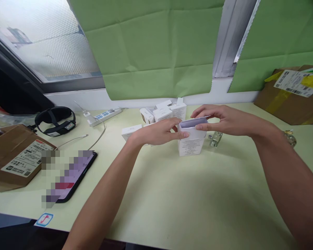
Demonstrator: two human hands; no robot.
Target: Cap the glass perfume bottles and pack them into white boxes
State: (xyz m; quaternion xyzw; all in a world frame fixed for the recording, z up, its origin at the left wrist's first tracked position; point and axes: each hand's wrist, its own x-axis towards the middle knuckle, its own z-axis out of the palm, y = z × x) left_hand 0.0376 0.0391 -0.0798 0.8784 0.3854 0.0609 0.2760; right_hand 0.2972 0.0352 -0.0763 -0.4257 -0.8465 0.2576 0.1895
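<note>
A small white carton (190, 145) with printed text stands upright on the pale green table (172, 201). My left hand (159, 132) grips its upper left side. My right hand (219, 121) pinches the raised lid flap (193, 122) at the top. A small clear glass bottle (215, 139) stands on the table just right of the carton, under my right hand.
Several small white boxes (163, 113) are piled behind the carton. A phone (73, 177) and a labelled cardboard parcel (13, 156) lie at the left, with a black headband device (56, 121), a power strip (104, 115) and cable. A taped cardboard box (292, 93) sits far right.
</note>
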